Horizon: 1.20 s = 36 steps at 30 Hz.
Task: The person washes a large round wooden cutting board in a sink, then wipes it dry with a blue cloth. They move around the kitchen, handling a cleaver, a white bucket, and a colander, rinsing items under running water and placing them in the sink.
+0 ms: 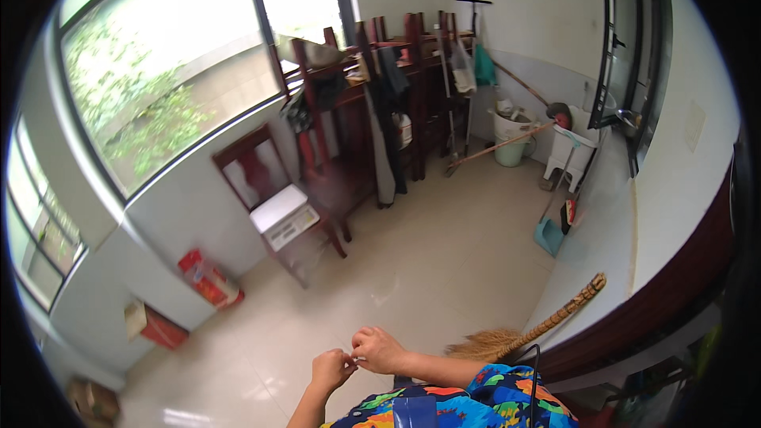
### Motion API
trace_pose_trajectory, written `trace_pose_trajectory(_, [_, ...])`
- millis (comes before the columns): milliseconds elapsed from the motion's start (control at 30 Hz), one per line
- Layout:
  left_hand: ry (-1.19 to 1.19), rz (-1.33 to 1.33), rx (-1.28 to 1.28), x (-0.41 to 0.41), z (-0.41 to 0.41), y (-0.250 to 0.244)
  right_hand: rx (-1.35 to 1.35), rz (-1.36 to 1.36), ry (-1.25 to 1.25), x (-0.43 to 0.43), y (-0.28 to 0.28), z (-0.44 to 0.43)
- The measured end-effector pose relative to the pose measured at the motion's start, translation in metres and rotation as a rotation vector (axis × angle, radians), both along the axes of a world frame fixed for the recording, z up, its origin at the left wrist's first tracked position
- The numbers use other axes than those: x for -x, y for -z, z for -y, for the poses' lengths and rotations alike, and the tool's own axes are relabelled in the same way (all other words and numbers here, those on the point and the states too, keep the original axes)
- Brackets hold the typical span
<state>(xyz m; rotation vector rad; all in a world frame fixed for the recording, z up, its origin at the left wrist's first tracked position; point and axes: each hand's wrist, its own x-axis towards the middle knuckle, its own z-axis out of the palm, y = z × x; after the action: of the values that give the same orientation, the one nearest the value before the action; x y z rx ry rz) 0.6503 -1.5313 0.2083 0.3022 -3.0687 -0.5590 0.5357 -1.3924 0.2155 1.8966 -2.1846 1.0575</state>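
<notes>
My left hand (330, 371) and my right hand (379, 349) meet in front of my body at the lower middle of the view, fingers bent and fingertips touching or nearly so. Whether something small is pinched between them cannot be made out. Below them is the tiled floor (362, 291). Closest to my right forearm lies a straw broom (550, 324), its bound handle leaning on the wall and its bristles on the floor. Further ahead, a white digital scale (285, 217) rests on the seat of a dark wooden chair (252, 163).
Stacked wooden chairs (416, 65) hung with cloths and bags line the far wall. Buckets (511, 137), a white stool (565, 157) and a blue dustpan (549, 236) occupy the right corner. A red package (209, 279) and a red box (160, 327) sit along the left wall.
</notes>
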Motion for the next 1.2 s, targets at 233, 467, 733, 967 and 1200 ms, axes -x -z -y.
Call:
trace_pose_trajectory(233, [-0.025,-0.039,-0.111,0.170,0.068,-0.012,-0.050,-0.101,0.137,0.147,-0.005,0.062])
trace_pose_trajectory(467, [0.233,-0.003,-0.086,0.354,0.119,-0.003,-0.097,-0.175,0.288,0.303,0.017,0.103])
trace_pose_trajectory(733, [0.567,-0.064,0.032,0.598,0.152,0.004,-0.279,-0.237,0.511,0.511,0.017,0.130])
trace_pose_trajectory(967, [0.481,-0.191,-0.117,0.789,0.202,-0.049,-0.339,-0.048,0.827,0.714,0.017,0.112])
trace_pose_trajectory(1200, [0.226,0.005,-0.448,1.005,0.245,-0.008,-0.380,0.255,0.934,0.979,0.034,0.126])
